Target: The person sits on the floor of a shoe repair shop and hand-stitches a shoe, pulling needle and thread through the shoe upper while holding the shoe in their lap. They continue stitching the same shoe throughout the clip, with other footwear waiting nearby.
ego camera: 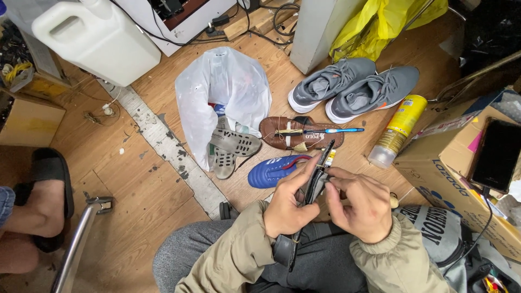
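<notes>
My left hand (290,203) grips a dark shoe (312,187) held upright over my lap, its lower end hanging down by my knees. My right hand (358,203) pinches the same shoe at its upper right edge. Just beyond the hands a blue football boot (271,171) with red trim lies on the wooden floor. A brown leather sandal (293,133) lies further out with a blue toothbrush (334,131) resting on it.
A white plastic bag (225,87) holds grey sandals (230,146). Two grey sneakers (353,87) stand at the back, a yellow spray can (396,130) beside them. A cardboard box (456,173) carries a black phone (496,154). White jerrycan (95,38) top left; another person's foot in a black slipper (43,201) left.
</notes>
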